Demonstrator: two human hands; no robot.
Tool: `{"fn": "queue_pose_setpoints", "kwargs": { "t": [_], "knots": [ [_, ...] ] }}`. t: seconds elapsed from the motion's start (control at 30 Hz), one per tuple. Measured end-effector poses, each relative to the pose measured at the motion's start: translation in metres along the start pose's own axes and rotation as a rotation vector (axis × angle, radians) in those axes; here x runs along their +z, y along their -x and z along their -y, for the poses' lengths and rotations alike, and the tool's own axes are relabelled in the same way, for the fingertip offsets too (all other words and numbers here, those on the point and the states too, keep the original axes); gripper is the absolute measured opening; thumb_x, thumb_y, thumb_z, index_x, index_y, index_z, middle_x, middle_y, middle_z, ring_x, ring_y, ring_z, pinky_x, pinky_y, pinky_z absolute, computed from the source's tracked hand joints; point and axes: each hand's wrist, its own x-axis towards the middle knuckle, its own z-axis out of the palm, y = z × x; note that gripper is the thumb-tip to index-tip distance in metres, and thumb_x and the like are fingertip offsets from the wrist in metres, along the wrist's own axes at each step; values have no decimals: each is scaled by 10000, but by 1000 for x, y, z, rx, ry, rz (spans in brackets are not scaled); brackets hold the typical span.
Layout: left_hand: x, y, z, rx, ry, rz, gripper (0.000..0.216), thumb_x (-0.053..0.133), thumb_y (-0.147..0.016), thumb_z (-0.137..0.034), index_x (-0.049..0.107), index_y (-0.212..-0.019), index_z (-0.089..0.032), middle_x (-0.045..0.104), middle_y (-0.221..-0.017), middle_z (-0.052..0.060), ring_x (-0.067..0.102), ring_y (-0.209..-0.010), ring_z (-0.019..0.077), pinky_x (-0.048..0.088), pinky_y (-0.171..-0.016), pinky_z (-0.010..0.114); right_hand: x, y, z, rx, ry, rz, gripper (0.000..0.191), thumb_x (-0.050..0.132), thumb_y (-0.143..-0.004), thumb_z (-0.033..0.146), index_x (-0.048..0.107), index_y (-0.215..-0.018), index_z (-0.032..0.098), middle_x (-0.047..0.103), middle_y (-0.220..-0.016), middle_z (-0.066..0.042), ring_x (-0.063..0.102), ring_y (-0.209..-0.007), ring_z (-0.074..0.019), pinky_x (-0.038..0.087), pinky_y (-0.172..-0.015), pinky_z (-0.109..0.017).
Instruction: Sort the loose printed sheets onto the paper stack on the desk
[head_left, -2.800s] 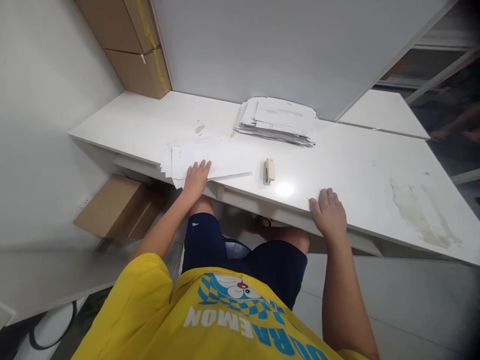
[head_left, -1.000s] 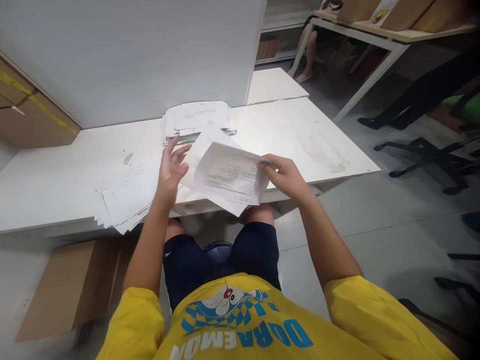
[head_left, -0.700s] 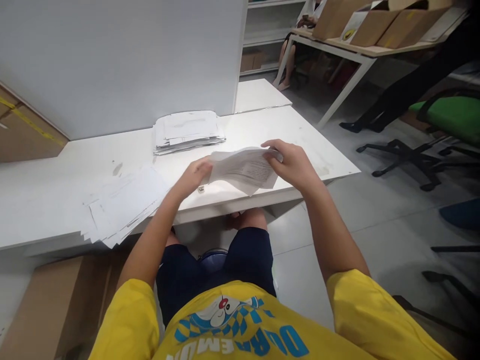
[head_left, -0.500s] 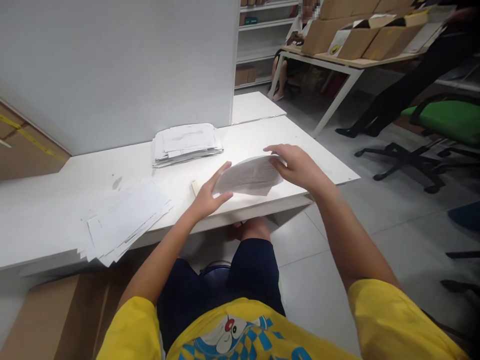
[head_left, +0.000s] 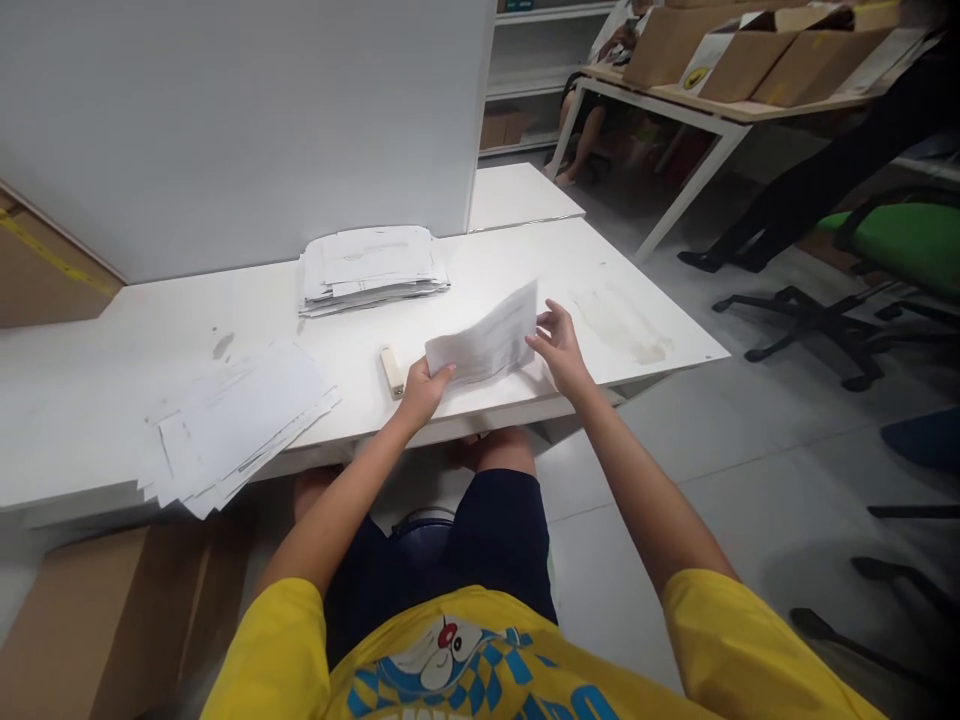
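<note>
Slightly curved sheets of paper (head_left: 484, 345) are held up above the front part of the white table, between my two hands. My left hand (head_left: 424, 393) grips their lower left corner, thumb on top and fingers underneath. At the right edge, my right hand (head_left: 559, 350) has curled fingers and a thumb against the paper. Just left of my left hand lies a small cream object (head_left: 391, 372), shaped like a stapler. Farther left, a fanned pile of papers (head_left: 244, 425) overhangs the table's front edge. Behind, a neater paper stack (head_left: 371, 265) lies near the partition.
A grey partition (head_left: 300, 120) rises behind the white table (head_left: 622, 290). Cardboard boxes stand at left, including one box (head_left: 82, 610) below the table. A green chair (head_left: 900, 245), another table (head_left: 720, 115) with boxes and two people are at right.
The sheets have tilted up on their right side. My left hand has closed on their corner, and my right hand has moved from their top to the right edge.
</note>
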Motion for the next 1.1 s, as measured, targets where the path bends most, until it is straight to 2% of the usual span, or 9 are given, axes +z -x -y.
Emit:
{"fn": "queue_pose_setpoints", "kwargs": {
  "t": [0.07, 0.17, 0.3, 0.43, 0.57, 0.77, 0.87, 1.0, 1.1],
  "knots": [
    [-2, -2, -8, 24, -23, 38, 253, 654, -788, -344, 732, -924, -146, 765, -935, 73, 699, -987, 273, 553, -903, 407, 1, -5, 4, -18, -92, -51, 782, 683, -718, 606, 415, -1378, 285, 568, -1202, -63, 552, -1164, -230, 469, -1014, -414],
    [-3, -1, -14, 52, -93, 54, 190, 614, -820, -262, 734, -916, -149, 757, -912, 51, 697, -968, 253, 555, -896, 386, 2, -4, 10, -21, -227, -41, 469, 704, -731, 504, 582, -1120, 270, 617, -1056, -34, 579, -1032, -215, 484, -939, -378],
    [4, 16, -8, 67, -221, -40, 244, 539, -851, -159, 714, -1020, -173, 754, -1015, 49, 690, -1010, 225, 538, -948, 377, 7, 14, 2, -2, -333, -78, 241, 694, -739, 392, 625, -918, 246, 641, -915, -11, 582, -923, -198, 468, -898, -368],
    [11, 33, -4, 92, -242, -60, 311, 490, -890, -121, 682, -1119, -207, 722, -1171, 54, 648, -1162, 197, 486, -1050, 357, 7, 30, -4, 3, -348, -163, 207, 689, -739, 347, 623, -902, 238, 652, -884, -3, 580, -872, -183, 467, -863, -363],
    [12, 35, -5, 46, -257, -36, 321, 474, -884, -88, 686, -1093, -209, 708, -1208, 40, 629, -1200, 193, 463, -1078, 352, -1, 33, 4, -14, -302, -153, 205, 698, -730, 350, 628, -882, 232, 674, -926, -16, 600, -927, -194, 470, -885, -375],
    [13, 32, -3, 5, -260, -47, 329, 487, -907, -168, 669, -1178, -210, 711, -1183, 41, 651, -1100, 209, 509, -972, 337, -6, 31, 7, -3, -294, -228, 305, 697, -712, 390, 638, -951, 210, 667, -876, -16, 597, -890, -185, 477, -865, -360],
    [14, 34, -4, -26, -269, -40, 353, 490, -883, -143, 661, -1186, -198, 715, -1170, 43, 652, -1090, 209, 504, -967, 331, -2, 37, 2, 60, -274, -213, 289, 716, -671, 375, 635, -889, 205, 666, -859, -12, 591, -862, -180, 476, -846, -358],
    [12, 40, -7, 29, -305, -9, 342, 495, -882, -156, 674, -1170, -204, 711, -1180, 40, 643, -1102, 206, 494, -983, 322, -1, 47, 0, 23, -297, -305, 252, 714, -682, 348, 639, -869, 197, 644, -833, -5, 582, -838, -163, 471, -834, -340],
    [10, 42, -5, -41, -301, -49, 355, 495, -875, -155, 673, -1179, -197, 729, -1127, 38, 664, -1047, 211, 520, -936, 329, -3, 53, 7, 31, -289, -282, 256, 715, -699, 353, 638, -879, 189, 623, -827, 2, 571, -840, -155, 461, -830, -321]
  ]
}}
